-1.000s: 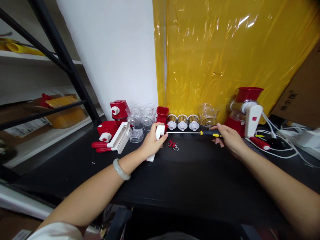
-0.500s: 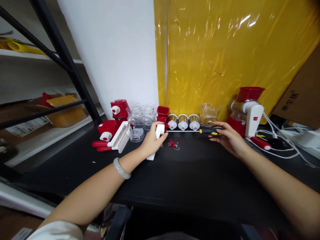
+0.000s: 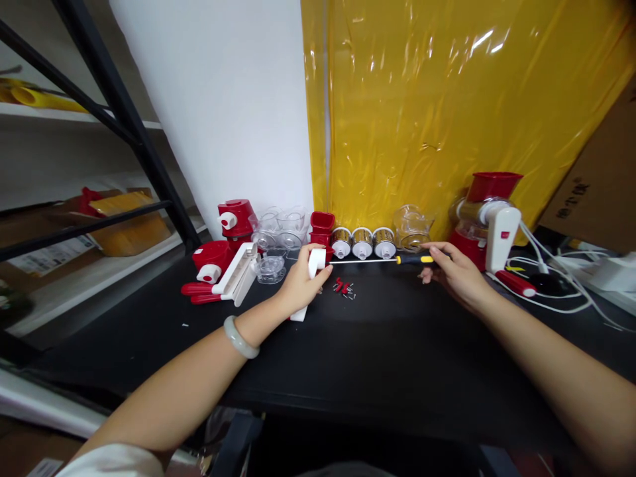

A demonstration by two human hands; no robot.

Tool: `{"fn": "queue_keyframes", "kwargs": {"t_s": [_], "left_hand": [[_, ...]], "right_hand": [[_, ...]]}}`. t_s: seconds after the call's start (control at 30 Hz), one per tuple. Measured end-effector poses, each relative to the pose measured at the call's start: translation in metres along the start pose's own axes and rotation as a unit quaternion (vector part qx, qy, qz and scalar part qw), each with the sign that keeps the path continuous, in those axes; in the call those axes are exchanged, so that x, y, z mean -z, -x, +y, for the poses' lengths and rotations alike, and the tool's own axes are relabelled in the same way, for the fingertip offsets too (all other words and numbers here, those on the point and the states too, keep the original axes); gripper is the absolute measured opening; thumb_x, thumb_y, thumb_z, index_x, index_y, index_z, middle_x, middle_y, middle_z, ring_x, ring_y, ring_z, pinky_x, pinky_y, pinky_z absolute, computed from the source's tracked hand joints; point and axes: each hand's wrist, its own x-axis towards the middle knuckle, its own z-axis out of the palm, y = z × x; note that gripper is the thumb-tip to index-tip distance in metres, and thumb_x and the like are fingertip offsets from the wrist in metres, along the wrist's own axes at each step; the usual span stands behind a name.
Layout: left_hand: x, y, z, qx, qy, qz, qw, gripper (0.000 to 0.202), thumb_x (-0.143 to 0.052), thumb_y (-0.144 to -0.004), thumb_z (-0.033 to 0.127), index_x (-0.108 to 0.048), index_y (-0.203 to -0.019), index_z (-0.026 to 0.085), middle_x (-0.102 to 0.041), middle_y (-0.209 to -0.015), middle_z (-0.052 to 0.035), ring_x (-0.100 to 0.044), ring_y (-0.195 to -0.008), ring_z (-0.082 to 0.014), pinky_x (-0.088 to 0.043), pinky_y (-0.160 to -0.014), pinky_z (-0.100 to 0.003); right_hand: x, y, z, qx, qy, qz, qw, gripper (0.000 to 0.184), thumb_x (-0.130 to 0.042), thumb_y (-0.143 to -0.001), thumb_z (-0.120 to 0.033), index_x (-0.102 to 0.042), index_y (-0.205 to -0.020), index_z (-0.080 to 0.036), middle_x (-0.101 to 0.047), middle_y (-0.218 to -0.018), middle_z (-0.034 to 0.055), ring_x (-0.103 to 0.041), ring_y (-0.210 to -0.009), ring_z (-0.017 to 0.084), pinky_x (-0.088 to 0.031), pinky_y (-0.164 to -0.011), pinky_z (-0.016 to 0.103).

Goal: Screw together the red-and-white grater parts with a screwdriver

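Observation:
My left hand (image 3: 299,279) is closed around a white crank handle (image 3: 317,261), whose lower end shows beneath the palm. With thumb and fingers, my right hand (image 3: 460,277) pinches the end of a black-and-yellow screwdriver (image 3: 416,260). The screwdriver lies level, and its long shaft reaches left to the white handle beside my left thumb. Its tip is too small to make out. On the black table (image 3: 377,351), just below the shaft, lies a small pile of red parts and screws (image 3: 344,287).
Grater drums (image 3: 362,244) stand behind the shaft beside red hoppers (image 3: 322,225). Further left are clear plastic parts (image 3: 271,268), white crank handles (image 3: 237,275) and red bases (image 3: 213,255). An assembled rotary grater (image 3: 497,218) stands at right near white cables (image 3: 571,281).
My right fingers have shifted on the screwdriver's handle, whose yellow part shows more now. The left hand keeps its hold on the white handle. The view has moved slightly.

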Motion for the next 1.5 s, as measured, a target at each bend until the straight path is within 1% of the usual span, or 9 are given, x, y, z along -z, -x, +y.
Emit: {"fn": "queue_keyframes", "kwargs": {"t_s": [0.17,0.3,0.37,0.47,0.6,0.73,0.87,1.17,1.5], "left_hand": [[-0.0002,-0.0003,-0.0011,0.003,0.000,0.004,1.000,0.049,-0.062,-0.087,0.041,-0.040,-0.128,0.026,-0.060,-0.080,0.0042,-0.060,-0.049,-0.0127,-0.052,-0.052,-0.028],[-0.0003,-0.0003,-0.0002,0.004,0.001,0.001,1.000,0.049,-0.062,-0.087,0.041,-0.040,-0.128,0.026,-0.059,-0.079,0.0046,-0.061,-0.049,-0.0130,-0.052,-0.053,-0.028],[0.0000,-0.0001,0.0005,0.002,-0.005,-0.003,1.000,0.049,-0.062,-0.087,0.040,-0.040,-0.128,0.026,-0.059,-0.078,0.0050,-0.061,-0.049,-0.0133,-0.053,-0.054,-0.029],[0.0005,0.0002,0.0010,-0.009,-0.021,-0.008,1.000,0.048,-0.061,-0.088,0.040,-0.039,-0.128,0.026,-0.059,-0.077,0.0052,-0.062,-0.050,-0.0134,-0.053,-0.056,-0.029],[0.0011,-0.0002,0.0005,-0.013,-0.027,-0.004,1.000,0.048,-0.061,-0.088,0.039,-0.039,-0.129,0.026,-0.059,-0.080,0.0049,-0.062,-0.051,-0.0129,-0.053,-0.057,-0.029],[0.0011,-0.0009,0.0000,0.003,-0.011,0.000,1.000,0.049,-0.061,-0.087,0.039,-0.039,-0.129,0.027,-0.059,-0.081,0.0046,-0.061,-0.050,-0.0126,-0.053,-0.054,-0.029],[0.0007,-0.0016,-0.0013,0.012,-0.011,0.005,1.000,0.049,-0.062,-0.087,0.038,-0.039,-0.129,0.026,-0.058,-0.079,0.0051,-0.061,-0.050,-0.0128,-0.054,-0.053,-0.029],[0.0004,-0.0019,-0.0035,0.013,-0.018,0.009,1.000,0.049,-0.061,-0.088,0.040,-0.039,-0.129,0.026,-0.060,-0.080,0.0044,-0.061,-0.051,-0.0129,-0.054,-0.054,-0.029],[0.0007,-0.0018,-0.0024,0.009,-0.033,0.008,0.999,0.048,-0.060,-0.088,0.039,-0.039,-0.129,0.026,-0.060,-0.081,0.0042,-0.061,-0.051,-0.0125,-0.053,-0.057,-0.029]], "right_hand": [[-0.0008,0.0009,0.0000,-0.008,0.035,-0.012,0.999,0.044,-0.069,-0.078,-0.063,-0.061,-0.094,-0.023,-0.059,-0.051,-0.0028,-0.058,-0.043,0.015,-0.055,-0.057,0.032],[0.0014,0.0007,0.0019,-0.010,0.056,-0.014,0.998,0.041,-0.064,-0.082,-0.064,-0.059,-0.079,-0.023,-0.054,-0.043,-0.0037,-0.052,-0.036,0.013,-0.058,-0.063,0.035],[0.0024,0.0000,0.0027,-0.015,0.062,-0.009,0.998,0.041,-0.065,-0.081,-0.064,-0.059,-0.075,-0.023,-0.052,-0.042,-0.0038,-0.051,-0.035,0.013,-0.059,-0.065,0.036],[0.0024,-0.0014,0.0024,-0.013,0.063,0.005,0.998,0.041,-0.069,-0.078,-0.063,-0.061,-0.073,-0.023,-0.057,-0.047,-0.0017,-0.054,-0.039,0.014,-0.058,-0.057,0.033],[0.0008,-0.0006,-0.0009,-0.015,-0.001,-0.006,1.000,0.035,-0.078,-0.070,-0.054,-0.066,-0.084,-0.024,-0.069,-0.071,0.0016,-0.069,-0.060,0.019,-0.059,-0.059,0.033],[-0.0006,0.0019,-0.0024,-0.019,-0.066,-0.036,0.997,0.038,-0.081,-0.067,-0.040,-0.064,-0.099,-0.027,-0.071,-0.086,-0.0005,-0.072,-0.074,0.019,-0.060,-0.067,0.031],[-0.0008,0.0022,-0.0022,-0.020,-0.067,-0.030,0.997,0.038,-0.081,-0.070,-0.038,-0.063,-0.102,-0.027,-0.070,-0.085,-0.0009,-0.071,-0.073,0.016,-0.059,-0.070,0.030],[0.0023,0.0010,-0.0028,0.001,-0.032,-0.011,0.999,0.044,-0.084,-0.069,-0.047,-0.064,-0.103,-0.026,-0.067,-0.087,-0.0012,-0.067,-0.066,0.012,-0.058,-0.073,0.030],[0.0026,-0.0022,0.0026,0.028,0.046,0.011,0.999,0.043,-0.075,-0.075,-0.057,-0.064,-0.100,-0.024,-0.069,-0.073,0.0005,-0.061,-0.057,0.013,-0.052,-0.058,0.026]]}}
